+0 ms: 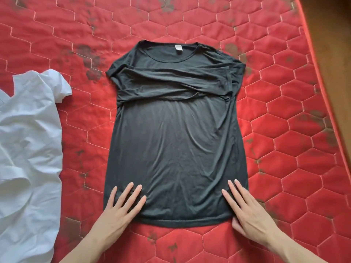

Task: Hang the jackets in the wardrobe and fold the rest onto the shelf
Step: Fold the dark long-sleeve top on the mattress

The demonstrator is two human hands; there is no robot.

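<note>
Both my hands lie flat on the hem corners of the black T-shirt.

My left hand rests with fingers straight and spread on the black T-shirt at its near-left corner; my right hand presses likewise on the near-right corner, gripping nothing. The shirt lies spread on the red quilted mattress, sleeves folded across its chest. Left of the shirt sits a crumpled white garment.
</note>
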